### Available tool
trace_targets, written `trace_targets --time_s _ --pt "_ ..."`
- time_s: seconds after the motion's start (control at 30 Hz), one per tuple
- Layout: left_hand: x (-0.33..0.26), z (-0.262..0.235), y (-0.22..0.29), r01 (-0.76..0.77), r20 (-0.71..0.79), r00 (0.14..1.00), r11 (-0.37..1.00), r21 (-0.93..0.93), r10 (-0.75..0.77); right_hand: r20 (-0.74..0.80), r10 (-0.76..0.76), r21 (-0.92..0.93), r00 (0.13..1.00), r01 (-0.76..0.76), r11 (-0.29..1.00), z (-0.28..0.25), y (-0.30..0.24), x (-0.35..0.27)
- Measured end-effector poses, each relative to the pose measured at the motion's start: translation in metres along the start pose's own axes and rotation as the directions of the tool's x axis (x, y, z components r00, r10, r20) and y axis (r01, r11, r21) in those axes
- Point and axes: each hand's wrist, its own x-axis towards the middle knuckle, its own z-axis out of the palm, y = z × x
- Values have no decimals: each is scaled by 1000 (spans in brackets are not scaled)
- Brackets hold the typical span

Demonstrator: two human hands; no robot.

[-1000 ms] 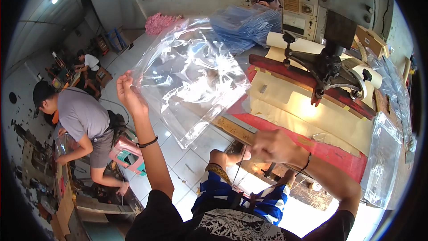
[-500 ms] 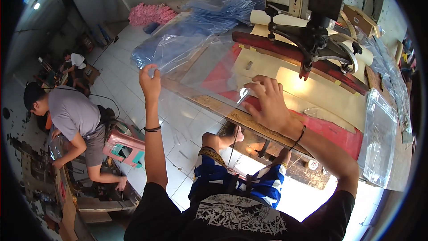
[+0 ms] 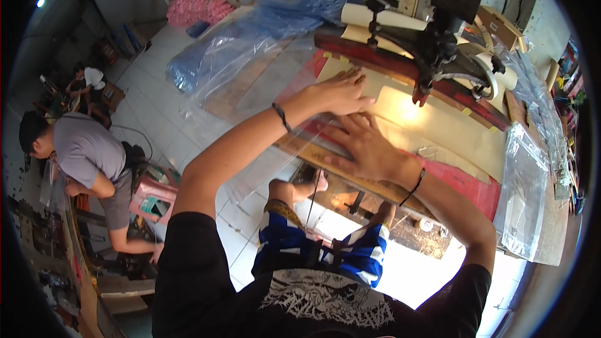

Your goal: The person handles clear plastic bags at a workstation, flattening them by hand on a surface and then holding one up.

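Observation:
My left hand (image 3: 343, 92) reaches across to the near-left part of the cream board (image 3: 451, 125) on the bench. Its thumb is apart from the stretched, slightly bent fingers; what lies beneath the palm is hidden. Just nearer, my right hand (image 3: 366, 147) lies spread and palm down at the front of the bench, over the red sheet (image 3: 466, 184). A clear plastic sheet (image 3: 266, 144) runs under or beside both hands and droops past the bench's left front edge. Over the board hangs a press head (image 3: 438, 62) with a long red bar (image 3: 363, 56).
Blue-tinted plastic sheets (image 3: 288, 9) are heaped at the far left, beside a pink pile (image 3: 197, 9). Flat clear plastic pieces (image 3: 523, 191) lie at the bench's right end. A co-worker (image 3: 94, 156) bends beside a pink stool (image 3: 153, 197) at left. Cream rolls (image 3: 388, 17) rest behind the bar.
My left hand has swung right and forward from the raised place at the bench's left to the board. My right hand has lowered and flattened. The clear sheet has shifted with them.

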Motion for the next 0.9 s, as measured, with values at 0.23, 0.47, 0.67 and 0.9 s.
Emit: trace_targets --time_s 0.23,0.47,0.67,0.9 --pt "8 0 12 71 9 997 997 3 -71 4 14 42 1000 -14 999 4 8 -8" --pt "6 -3 15 105 16 994 994 -35 -105 -41 12 26 999 -11 1000 4 6 -5" --pt "-67 -79 32 129 295 950 723 -678 107 10 48 15 999 -49 999 -4 2 -2" --pt "-249 -57 14 167 -836 309 892 -421 -453 0 84 7 997 -84 996 -9 -12 2"
